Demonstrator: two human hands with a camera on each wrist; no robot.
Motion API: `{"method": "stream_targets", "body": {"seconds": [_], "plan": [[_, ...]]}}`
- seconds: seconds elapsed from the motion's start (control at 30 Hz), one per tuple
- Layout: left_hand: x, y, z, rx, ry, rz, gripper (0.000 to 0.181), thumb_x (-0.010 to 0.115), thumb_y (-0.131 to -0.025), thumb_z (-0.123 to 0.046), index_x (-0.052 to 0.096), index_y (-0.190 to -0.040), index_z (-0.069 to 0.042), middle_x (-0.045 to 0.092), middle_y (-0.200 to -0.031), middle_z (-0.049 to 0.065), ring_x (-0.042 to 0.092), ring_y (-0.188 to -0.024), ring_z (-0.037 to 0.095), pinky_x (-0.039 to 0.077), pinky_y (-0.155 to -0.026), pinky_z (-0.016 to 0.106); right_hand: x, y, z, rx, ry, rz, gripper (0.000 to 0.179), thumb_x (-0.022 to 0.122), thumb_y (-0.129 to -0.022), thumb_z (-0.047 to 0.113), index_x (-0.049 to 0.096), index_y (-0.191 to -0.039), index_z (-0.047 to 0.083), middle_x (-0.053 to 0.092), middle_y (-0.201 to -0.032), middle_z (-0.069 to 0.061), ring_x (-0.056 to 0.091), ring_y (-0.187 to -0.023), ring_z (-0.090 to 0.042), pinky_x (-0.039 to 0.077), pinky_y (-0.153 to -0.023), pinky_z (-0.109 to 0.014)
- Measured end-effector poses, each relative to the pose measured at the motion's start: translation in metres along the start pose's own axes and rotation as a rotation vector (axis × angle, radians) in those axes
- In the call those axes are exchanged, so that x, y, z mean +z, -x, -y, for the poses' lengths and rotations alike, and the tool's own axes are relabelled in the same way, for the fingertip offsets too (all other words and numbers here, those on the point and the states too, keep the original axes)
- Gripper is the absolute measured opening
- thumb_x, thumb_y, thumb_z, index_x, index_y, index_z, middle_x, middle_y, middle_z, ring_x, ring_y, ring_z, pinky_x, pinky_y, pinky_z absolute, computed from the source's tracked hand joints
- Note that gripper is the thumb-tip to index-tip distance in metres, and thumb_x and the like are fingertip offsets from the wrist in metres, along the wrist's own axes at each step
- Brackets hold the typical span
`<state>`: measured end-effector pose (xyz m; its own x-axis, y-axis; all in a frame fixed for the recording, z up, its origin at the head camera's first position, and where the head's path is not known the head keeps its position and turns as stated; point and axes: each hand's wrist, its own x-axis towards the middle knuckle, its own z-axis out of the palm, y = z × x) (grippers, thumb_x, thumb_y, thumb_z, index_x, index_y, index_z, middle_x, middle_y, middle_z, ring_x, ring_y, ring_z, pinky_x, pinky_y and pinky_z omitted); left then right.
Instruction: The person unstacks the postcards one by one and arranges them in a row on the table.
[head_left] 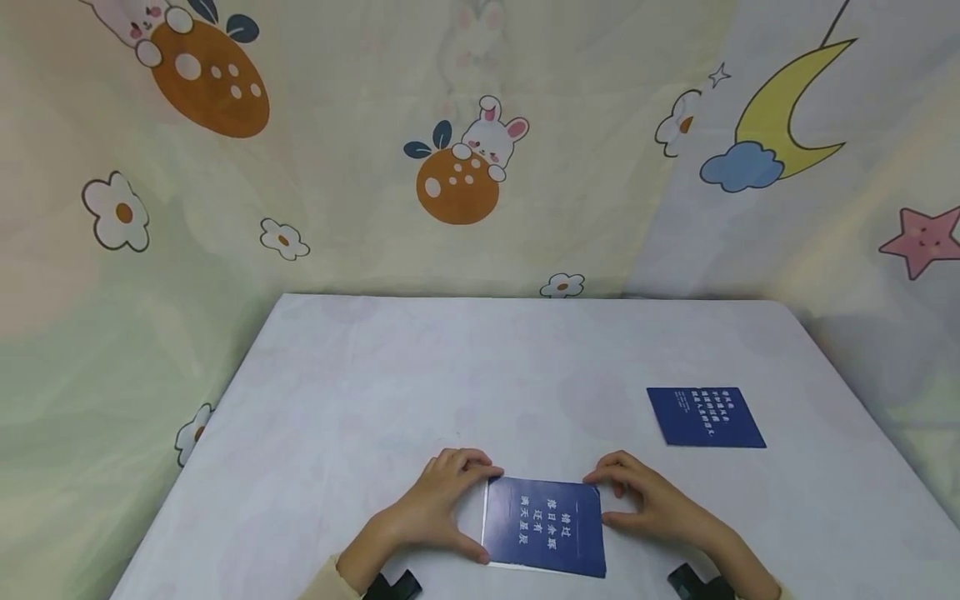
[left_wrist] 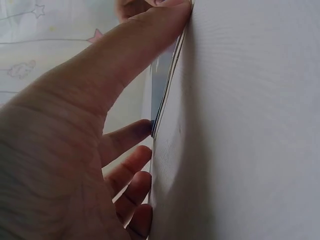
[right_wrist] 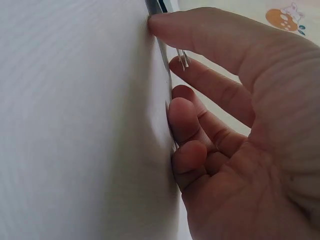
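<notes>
A small stack of dark blue cards (head_left: 543,527) with white printed characters lies flat on the white table, and several thin layers show along its edge in the left wrist view. My left hand (head_left: 442,504) grips the stack's left side, thumb at the near corner and index finger at the far one. At the right side, my right hand (head_left: 652,500) holds the far corner between index finger and thumb, its other fingers curled against the tabletop. Thin pale strips (right_wrist: 184,60) show near the index finger in the right wrist view.
Another dark blue card (head_left: 707,417) with white characters lies farther back on the right. The white table (head_left: 420,375) ends at a fabric backdrop (head_left: 360,150) printed with rabbits, flowers and a moon. A dark wrist mount (head_left: 701,582) shows below my right hand.
</notes>
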<state>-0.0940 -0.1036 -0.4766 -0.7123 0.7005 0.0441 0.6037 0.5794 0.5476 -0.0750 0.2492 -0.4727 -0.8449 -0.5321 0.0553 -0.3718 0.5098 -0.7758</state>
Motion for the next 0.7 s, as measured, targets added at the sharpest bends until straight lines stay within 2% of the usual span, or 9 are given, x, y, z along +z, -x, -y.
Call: {"method": "stream_targets", "body": {"seconds": [0.23,0.43,0.53,0.7], "plan": [[0.0004,0.0004,-0.0002,0.020,0.022,-0.015,0.094,0.087,-0.059,-0.057,0.051,-0.139,-0.024,0.043,-0.138,-0.004,0.037,-0.124,0.017,0.032,-0.104,0.046,-0.0007,0.0000,-0.0008,-0.005,-0.028,-0.003,0.035,0.078,-0.083,0.023,0.068,-0.116,0.018,0.053,-0.110,0.000,0.048,-0.086,-0.010,0.040,-0.062,-0.023],[0.0008,-0.0003,0.0015,0.031,0.017,-0.030,0.094,0.087,-0.058,-0.058,0.051,-0.138,-0.025,0.042,-0.136,-0.007,0.037,-0.121,0.015,0.032,-0.103,0.044,-0.0001,-0.0013,-0.0015,-0.006,-0.073,-0.031,0.021,0.068,-0.092,0.018,0.070,-0.112,0.017,0.056,-0.105,-0.001,0.048,-0.082,-0.010,0.041,-0.059,-0.023],[0.0011,-0.0002,0.0018,0.035,0.012,-0.035,0.094,0.087,-0.058,-0.058,0.051,-0.138,-0.025,0.043,-0.136,-0.007,0.038,-0.120,0.015,0.032,-0.103,0.043,0.0002,-0.0017,-0.0015,-0.032,-0.087,-0.043,0.018,0.065,-0.094,0.015,0.069,-0.111,0.017,0.057,-0.102,-0.001,0.048,-0.080,-0.009,0.040,-0.059,-0.023],[0.0001,0.0003,0.0006,0.034,0.017,-0.040,0.094,0.087,-0.058,-0.058,0.052,-0.138,-0.025,0.044,-0.134,-0.008,0.039,-0.120,0.014,0.033,-0.103,0.044,0.0011,-0.0034,-0.0012,-0.122,-0.092,-0.086,0.018,0.068,-0.089,0.006,0.066,-0.104,0.017,0.058,-0.096,-0.003,0.049,-0.075,-0.009,0.039,-0.054,-0.023]]}}
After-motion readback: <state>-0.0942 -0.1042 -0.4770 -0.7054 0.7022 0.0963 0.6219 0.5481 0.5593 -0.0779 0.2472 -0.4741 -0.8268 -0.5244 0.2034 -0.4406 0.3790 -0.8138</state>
